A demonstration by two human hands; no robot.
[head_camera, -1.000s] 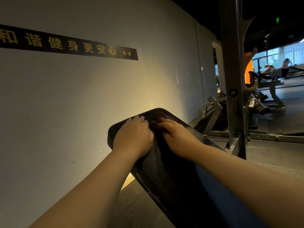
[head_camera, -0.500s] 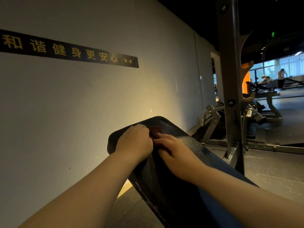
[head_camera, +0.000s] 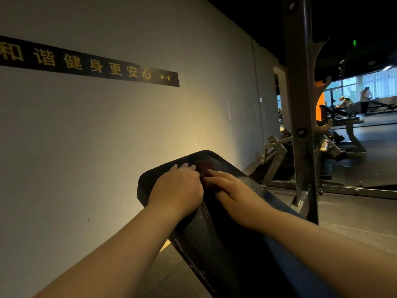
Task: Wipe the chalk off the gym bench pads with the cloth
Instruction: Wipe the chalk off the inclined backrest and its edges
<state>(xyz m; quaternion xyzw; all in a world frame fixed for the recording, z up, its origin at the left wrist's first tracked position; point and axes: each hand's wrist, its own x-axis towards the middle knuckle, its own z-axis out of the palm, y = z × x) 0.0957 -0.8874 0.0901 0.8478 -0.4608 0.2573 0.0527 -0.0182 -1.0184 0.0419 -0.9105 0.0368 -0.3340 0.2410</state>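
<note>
A black bench pad [head_camera: 214, 237] is seen set on an incline beside a grey wall [head_camera: 107, 147]. Its long axis runs from the near right up to the far centre, and its rounded top end points away and slightly left. At that top end a small dark reddish cloth [head_camera: 205, 167] is laid on the pad surface, between the two hands.

The left hand [head_camera: 178, 188] is placed on the left part of the pad top, with its fingers [head_camera: 182, 166] bent at the knuckles and their tips resting on the pad. Whether the cloth edge is pinched by its thumb side cannot be told in the dim light. The right hand [head_camera: 234, 190] is laid flat just beside it, its fingers [head_camera: 214, 175] stretched nearly straight and pressed onto the near part of the cloth. The two hands touch or nearly touch over the cloth.

A black strip sign [head_camera: 90, 63] with yellow characters is fixed high on the wall. A steel rack upright [head_camera: 300, 104] stands right of the pad, with another machine frame [head_camera: 277, 151] farther off.
</note>
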